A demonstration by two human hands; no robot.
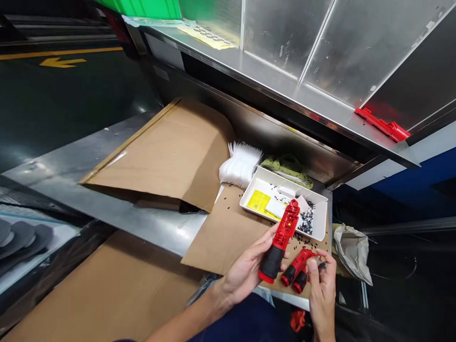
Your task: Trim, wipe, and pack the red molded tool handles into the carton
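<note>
Red drill housing (280, 237) above cardboard (221, 237); steel bench (142, 221); dark floor (71, 104).

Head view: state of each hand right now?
Left hand: closed, holding a red-and-black plastic drill-shaped housing.
Right hand: closed, pinching two smaller red-and-black plastic pieces; exact grip partly hidden.
</note>
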